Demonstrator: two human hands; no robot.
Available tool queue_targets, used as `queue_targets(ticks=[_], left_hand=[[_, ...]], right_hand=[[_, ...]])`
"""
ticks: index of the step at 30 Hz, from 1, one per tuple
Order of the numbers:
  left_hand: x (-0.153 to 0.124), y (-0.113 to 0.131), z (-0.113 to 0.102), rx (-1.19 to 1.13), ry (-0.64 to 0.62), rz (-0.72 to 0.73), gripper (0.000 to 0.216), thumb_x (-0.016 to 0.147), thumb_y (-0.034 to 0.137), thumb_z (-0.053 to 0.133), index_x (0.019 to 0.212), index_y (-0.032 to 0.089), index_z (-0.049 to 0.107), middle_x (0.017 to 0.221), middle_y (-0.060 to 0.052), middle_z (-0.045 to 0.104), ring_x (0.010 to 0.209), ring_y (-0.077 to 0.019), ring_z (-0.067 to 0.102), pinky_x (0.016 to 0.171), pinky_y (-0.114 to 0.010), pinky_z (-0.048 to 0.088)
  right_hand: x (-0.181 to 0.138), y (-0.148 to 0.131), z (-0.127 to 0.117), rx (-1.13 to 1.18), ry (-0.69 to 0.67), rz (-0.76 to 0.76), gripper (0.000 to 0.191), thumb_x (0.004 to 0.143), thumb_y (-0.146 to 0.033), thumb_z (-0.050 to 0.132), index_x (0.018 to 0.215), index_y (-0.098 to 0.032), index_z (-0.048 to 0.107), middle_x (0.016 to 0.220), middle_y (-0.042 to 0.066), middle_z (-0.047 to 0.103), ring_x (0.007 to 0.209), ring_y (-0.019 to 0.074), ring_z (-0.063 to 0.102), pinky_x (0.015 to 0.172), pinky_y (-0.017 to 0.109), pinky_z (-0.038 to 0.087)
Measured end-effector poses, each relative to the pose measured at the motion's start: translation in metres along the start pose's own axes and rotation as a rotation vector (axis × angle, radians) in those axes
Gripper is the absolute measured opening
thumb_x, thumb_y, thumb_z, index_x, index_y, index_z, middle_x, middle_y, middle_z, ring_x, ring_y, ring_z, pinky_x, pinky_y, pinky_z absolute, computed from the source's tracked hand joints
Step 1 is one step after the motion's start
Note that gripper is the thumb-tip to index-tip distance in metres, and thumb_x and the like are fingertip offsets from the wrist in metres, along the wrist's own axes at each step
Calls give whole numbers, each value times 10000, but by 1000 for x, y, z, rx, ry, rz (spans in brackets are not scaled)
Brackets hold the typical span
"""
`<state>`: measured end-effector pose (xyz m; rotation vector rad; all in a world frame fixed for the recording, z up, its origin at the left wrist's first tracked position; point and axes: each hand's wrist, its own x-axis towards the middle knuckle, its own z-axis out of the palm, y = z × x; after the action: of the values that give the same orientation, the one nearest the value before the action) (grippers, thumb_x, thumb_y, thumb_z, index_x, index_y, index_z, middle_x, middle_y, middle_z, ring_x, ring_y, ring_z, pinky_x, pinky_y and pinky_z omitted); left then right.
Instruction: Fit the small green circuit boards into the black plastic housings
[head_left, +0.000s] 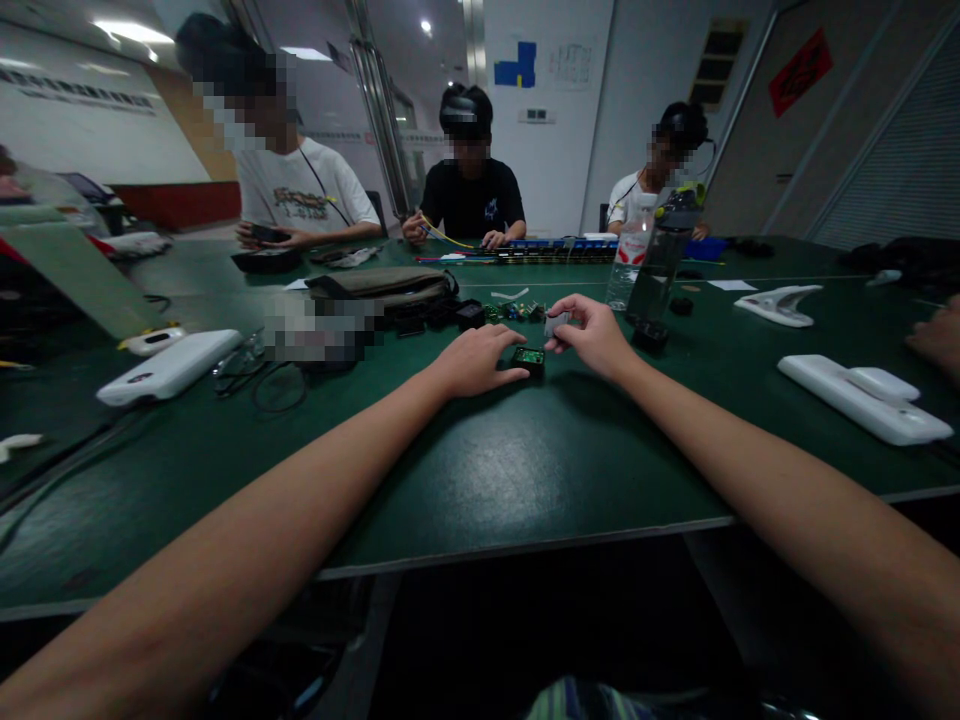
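Centre left: a pixelated patch [319, 330] masks items on the table [525, 470]. Just above centre: small components [514, 312], too small to identify. The right hand [596, 335] covers most of a pale piece [556, 322]. Right edge: another person's hand [937, 338], cut off.

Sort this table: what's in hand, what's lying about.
In hand: small black box with green circuit board, touched by left hand; small grey plastic piece, pinched in right hand.
Lying about: long white plastic case, dark water bottle, olive pouch.
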<state>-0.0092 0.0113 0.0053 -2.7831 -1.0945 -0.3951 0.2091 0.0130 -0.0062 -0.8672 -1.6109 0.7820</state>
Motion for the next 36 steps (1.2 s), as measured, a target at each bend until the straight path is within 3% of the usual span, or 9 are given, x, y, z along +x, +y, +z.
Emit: queue_targets(ticks=[4, 10, 19, 25, 29, 36], left_hand=[[1, 1, 0, 21, -44, -26, 480, 904, 568, 562, 1132, 151, 633, 1113, -130, 699, 1042, -285, 649, 907, -382, 491], [0, 2, 0, 21, -30, -31, 481, 903, 615, 539, 1066, 168, 608, 1051, -117, 702, 980, -271, 661, 847, -356, 493], [-1, 1, -1, -125, 131, 32, 469, 942, 495, 511, 1281, 172, 540, 1148, -113, 677, 1070, -274, 650, 924, -395, 502], [-1, 0, -1, -77, 115, 50, 424, 965, 485, 468, 1213, 165, 595, 1108, -124, 685, 1038, -283, 655, 908, -415, 512], [-1, -3, -1, -68, 114, 46, 426, 948, 520, 485, 1124, 166, 643, 1065, -121, 689, 1003, -273, 658, 896, -399, 516], [-2, -3, -4, -96, 58, 32, 429, 943, 511, 473, 1079, 151, 663, 1055, -125, 702, 993, -271, 663, 883, -391, 519]], right_hand=[[0, 1, 1, 12, -24, -6, 427, 694, -188, 679, 1106, -191, 567, 696, -55, 598, 572, 132, 655, 532, 244, 523], [1, 0, 0, -56, -119, 20, 215, 708, -206, 686, 909, -133, 712, 770, 41, 714, 647, 148, 641, 664, 314, 552], [-2, -4, 1, -109, -165, 17, 249, 721, -216, 672, 916, -106, 781, 686, 33, 707, 591, 136, 598, 622, 292, 512], [-1, 0, 2, -94, -167, 13, 250, 728, -247, 678, 920, -121, 776, 710, 30, 719, 590, 128, 587, 603, 273, 496], [-2, -1, 0, -165, -174, -30, 234, 748, -273, 688, 906, -128, 781, 792, 49, 747, 702, 155, 634, 700, 294, 510], [-3, -4, -5, -307, -308, -33, 289, 765, -296, 717, 993, -129, 781, 812, 36, 713, 723, 152, 593, 708, 291, 458]])
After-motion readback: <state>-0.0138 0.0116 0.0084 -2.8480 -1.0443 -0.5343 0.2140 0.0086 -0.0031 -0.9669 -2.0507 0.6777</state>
